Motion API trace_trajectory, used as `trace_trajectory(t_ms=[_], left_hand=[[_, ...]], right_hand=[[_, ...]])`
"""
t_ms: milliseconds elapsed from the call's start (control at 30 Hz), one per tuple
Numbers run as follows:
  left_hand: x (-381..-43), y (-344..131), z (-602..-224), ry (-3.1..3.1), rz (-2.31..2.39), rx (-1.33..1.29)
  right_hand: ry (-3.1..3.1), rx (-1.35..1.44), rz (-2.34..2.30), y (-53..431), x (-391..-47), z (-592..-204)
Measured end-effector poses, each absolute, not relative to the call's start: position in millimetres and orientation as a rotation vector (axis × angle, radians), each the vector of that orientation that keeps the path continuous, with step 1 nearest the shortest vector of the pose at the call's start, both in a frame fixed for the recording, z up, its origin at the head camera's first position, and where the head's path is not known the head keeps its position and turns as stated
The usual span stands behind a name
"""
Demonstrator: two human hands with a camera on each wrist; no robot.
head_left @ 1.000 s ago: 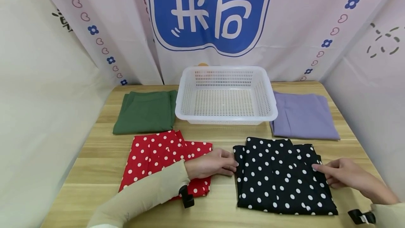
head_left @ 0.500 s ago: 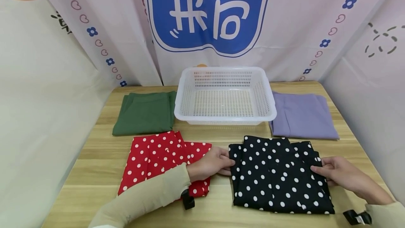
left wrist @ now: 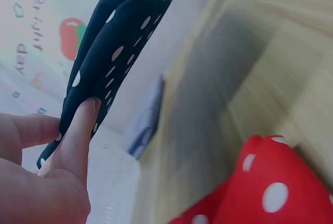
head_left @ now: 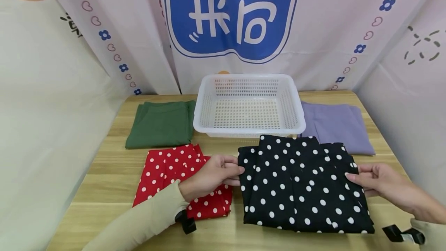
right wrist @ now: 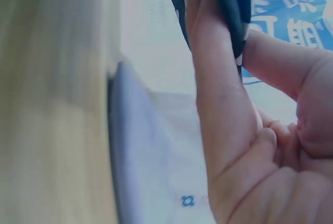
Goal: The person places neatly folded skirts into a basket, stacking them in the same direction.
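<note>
A folded black cloth with white polka dots (head_left: 303,185) is held up off the table between my two hands. My left hand (head_left: 212,175) pinches its left edge between thumb and fingers; in the left wrist view the black cloth (left wrist: 112,52) hangs above the wood with a shadow below. On the opposite edge, my right hand (head_left: 390,185) pinches the cloth with the thumb on top and fingers beneath. Under my left forearm lies a folded red polka-dot cloth (head_left: 167,169), partly hidden by the hand and sleeve.
A white perforated plastic basket (head_left: 249,131) stands at the back middle with nothing in it. To its left lies a folded green cloth (head_left: 162,125), to its right a folded purple cloth (head_left: 341,125). Fabric walls surround the wooden table (head_left: 94,204) on the back and sides.
Both hands have raised the black polka-dot cloth from the table. It has shifted a little left, and its far edge now overlaps the purple cloth in view.
</note>
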State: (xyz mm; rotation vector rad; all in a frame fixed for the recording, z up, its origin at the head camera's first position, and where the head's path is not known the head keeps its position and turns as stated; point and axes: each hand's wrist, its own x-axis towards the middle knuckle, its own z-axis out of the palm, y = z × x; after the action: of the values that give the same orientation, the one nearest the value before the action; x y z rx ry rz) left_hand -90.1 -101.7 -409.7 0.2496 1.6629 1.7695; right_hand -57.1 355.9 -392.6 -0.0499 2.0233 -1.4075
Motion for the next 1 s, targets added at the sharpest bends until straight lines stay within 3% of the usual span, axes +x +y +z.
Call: trace_trajectory(t_ms=[333, 733, 1000], left_hand=[[-111.0, -128.8, -369.9, 1.721, 1.965, 0.239], [-199.7, -151.8, -344.4, 1.898, 2.198, 0.027], [-252.3, -158.4, -343.1, 2.176, 2.098, -0.166]], right_hand=[[2.196, -0.062, -1.389, 324.3, -89.4, -349.6], [2.124, 0.055, -1.771, 265.1, -187.3, -325.7], [2.128, 0.116, -1.813, 239.7, -236.1, -324.5]])
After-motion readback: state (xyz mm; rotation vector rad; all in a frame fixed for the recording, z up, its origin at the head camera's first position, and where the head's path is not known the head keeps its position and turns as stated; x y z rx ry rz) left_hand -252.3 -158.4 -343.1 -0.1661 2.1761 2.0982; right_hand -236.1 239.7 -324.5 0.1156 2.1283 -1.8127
